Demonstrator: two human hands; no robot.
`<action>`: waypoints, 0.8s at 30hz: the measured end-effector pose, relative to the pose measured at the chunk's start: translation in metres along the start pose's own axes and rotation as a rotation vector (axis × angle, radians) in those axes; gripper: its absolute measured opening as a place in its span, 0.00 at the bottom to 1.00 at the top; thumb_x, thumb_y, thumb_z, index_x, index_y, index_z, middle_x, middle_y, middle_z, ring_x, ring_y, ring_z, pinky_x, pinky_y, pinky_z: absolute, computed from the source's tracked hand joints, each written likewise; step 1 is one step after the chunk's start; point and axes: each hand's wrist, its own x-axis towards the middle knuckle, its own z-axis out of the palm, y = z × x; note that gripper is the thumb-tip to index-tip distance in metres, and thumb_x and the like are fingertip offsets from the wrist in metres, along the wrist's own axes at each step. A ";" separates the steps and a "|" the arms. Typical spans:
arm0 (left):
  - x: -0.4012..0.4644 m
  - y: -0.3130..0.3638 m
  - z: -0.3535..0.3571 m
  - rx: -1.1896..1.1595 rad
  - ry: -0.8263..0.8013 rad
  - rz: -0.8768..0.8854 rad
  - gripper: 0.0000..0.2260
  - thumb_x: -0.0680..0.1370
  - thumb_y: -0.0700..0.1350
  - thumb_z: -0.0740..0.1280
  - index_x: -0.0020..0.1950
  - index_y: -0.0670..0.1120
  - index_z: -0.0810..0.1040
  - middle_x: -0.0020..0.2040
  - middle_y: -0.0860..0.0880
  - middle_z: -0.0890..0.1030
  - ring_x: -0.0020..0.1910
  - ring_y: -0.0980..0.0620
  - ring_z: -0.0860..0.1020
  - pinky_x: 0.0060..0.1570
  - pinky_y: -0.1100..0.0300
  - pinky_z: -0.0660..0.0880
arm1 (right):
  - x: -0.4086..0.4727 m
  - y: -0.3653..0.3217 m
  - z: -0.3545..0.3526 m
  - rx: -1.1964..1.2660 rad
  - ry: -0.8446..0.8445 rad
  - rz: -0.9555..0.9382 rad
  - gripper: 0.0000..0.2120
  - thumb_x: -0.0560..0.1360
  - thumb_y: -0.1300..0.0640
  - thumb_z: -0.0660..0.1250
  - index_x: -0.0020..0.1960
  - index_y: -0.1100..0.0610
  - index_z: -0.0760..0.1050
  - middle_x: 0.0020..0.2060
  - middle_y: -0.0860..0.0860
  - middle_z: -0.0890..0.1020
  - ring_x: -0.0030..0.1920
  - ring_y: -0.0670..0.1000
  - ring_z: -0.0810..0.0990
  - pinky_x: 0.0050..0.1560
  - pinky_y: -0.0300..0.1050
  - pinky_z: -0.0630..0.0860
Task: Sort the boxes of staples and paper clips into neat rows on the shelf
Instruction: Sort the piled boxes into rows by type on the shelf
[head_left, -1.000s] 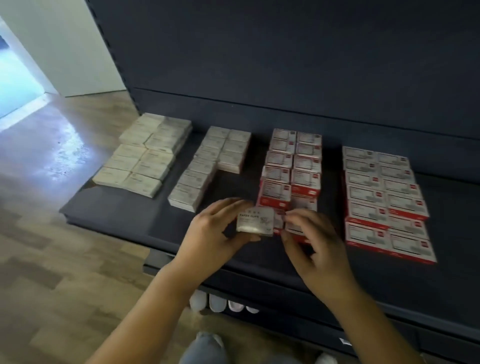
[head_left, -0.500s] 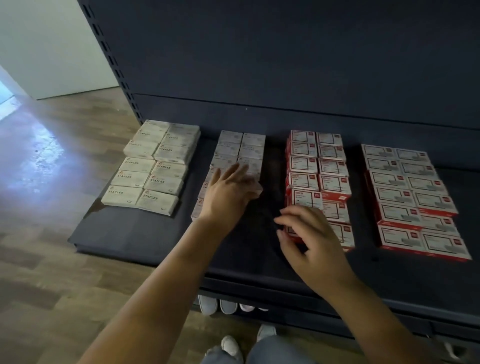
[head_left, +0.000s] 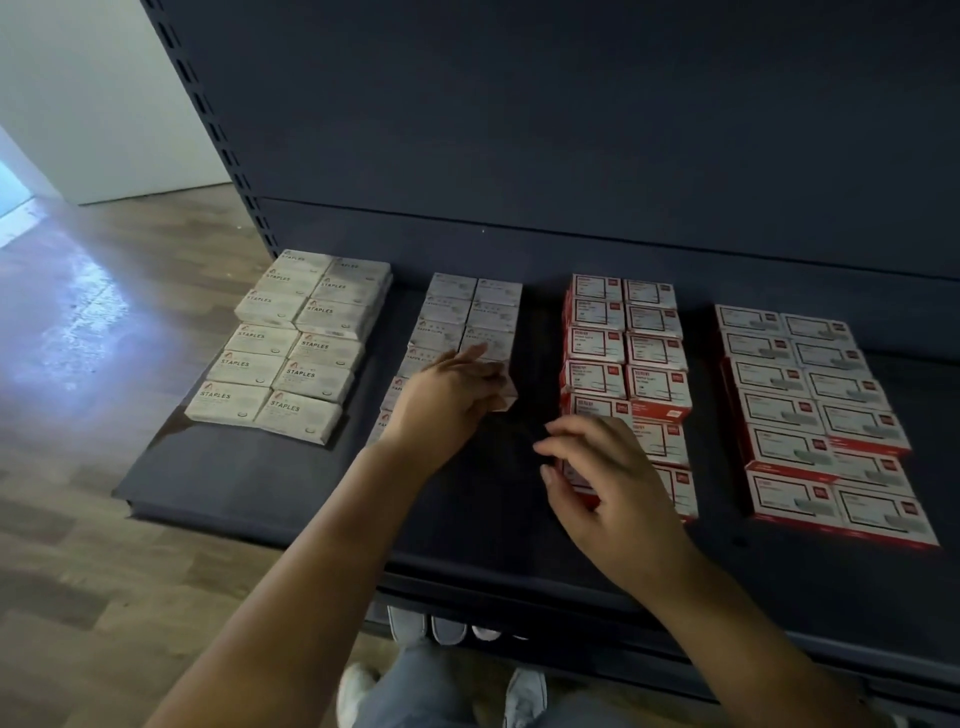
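Left hand (head_left: 451, 397) reaches over the near end of the pale paper-clip block, fingers curled round a small pale box (head_left: 501, 387) that sits tilted at the front of the block's right column, just short of the box (head_left: 488, 343) behind it. Right hand (head_left: 605, 480) hovers with loosely bent fingers over the front of the red-and-white block (head_left: 623, 343), holding nothing; whether the fingertips touch a box there cannot be told. On the dark shelf (head_left: 249, 483) lie four blocks: staple boxes (head_left: 296, 343) far left, paper-clip boxes (head_left: 452, 306) beside them, then two red-and-white blocks, the farther one (head_left: 821, 410) at right. The box is likely light, thin card, stiff enough to keep shape yet easy to dent at corners; contents probably loose and shifting. Best held across the two long sides, thumb opposite fingers, then slid flat against its neighbour.
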 end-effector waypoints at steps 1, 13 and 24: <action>0.001 -0.001 -0.003 -0.033 -0.019 0.002 0.09 0.68 0.39 0.68 0.46 0.40 0.84 0.50 0.43 0.83 0.55 0.40 0.79 0.55 0.49 0.70 | 0.001 -0.002 0.002 -0.003 0.012 0.004 0.12 0.74 0.54 0.60 0.50 0.59 0.79 0.50 0.52 0.77 0.54 0.48 0.72 0.55 0.45 0.71; 0.019 -0.017 -0.005 -0.147 -0.002 0.214 0.14 0.71 0.45 0.60 0.40 0.44 0.85 0.42 0.48 0.84 0.49 0.48 0.80 0.43 0.60 0.77 | 0.036 -0.026 0.028 -0.068 0.200 0.073 0.12 0.74 0.57 0.61 0.50 0.61 0.79 0.50 0.53 0.78 0.54 0.49 0.73 0.57 0.38 0.68; 0.019 -0.038 -0.011 0.031 -0.062 0.458 0.17 0.70 0.43 0.56 0.45 0.45 0.85 0.46 0.47 0.84 0.46 0.47 0.83 0.36 0.55 0.80 | 0.038 -0.024 0.043 -0.096 0.195 0.076 0.11 0.73 0.57 0.62 0.50 0.59 0.79 0.49 0.52 0.78 0.53 0.51 0.74 0.55 0.44 0.71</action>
